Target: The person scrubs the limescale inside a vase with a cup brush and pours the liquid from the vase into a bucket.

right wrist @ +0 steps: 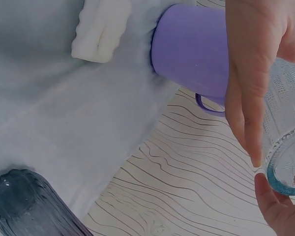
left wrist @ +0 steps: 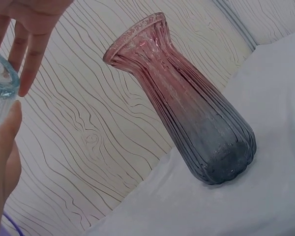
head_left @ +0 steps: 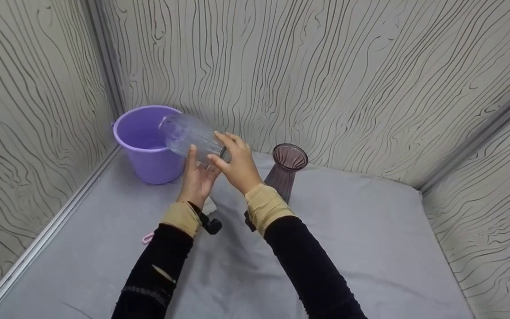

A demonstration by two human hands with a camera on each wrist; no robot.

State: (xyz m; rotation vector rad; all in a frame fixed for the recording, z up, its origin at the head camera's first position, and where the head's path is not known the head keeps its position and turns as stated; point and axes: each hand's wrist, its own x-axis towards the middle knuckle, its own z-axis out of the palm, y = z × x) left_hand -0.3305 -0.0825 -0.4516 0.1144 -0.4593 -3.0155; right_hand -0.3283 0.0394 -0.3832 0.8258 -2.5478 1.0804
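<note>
A clear textured glass vase (head_left: 193,135) is tilted, with its far end over the rim of a purple bucket (head_left: 157,164). My left hand (head_left: 197,181) holds it from below, the thumb up along its near side. At the thick bluish base (right wrist: 280,179), my right hand (head_left: 239,166) grips with thumb and fingers spread across the end. Whether there is water inside cannot be told. Right of the hands a ribbed vase (left wrist: 187,108), pink above and grey-blue below, stands upright on the grey cloth; my right wrist hides its lower part in the head view.
A white wavy-edged piece (right wrist: 101,29) lies on the grey cloth (head_left: 370,230) near the bucket, partly behind my left wrist. A small pink loop (head_left: 148,238) shows beside my left sleeve. Patterned wall panels (head_left: 246,66) enclose the surface at the back and sides.
</note>
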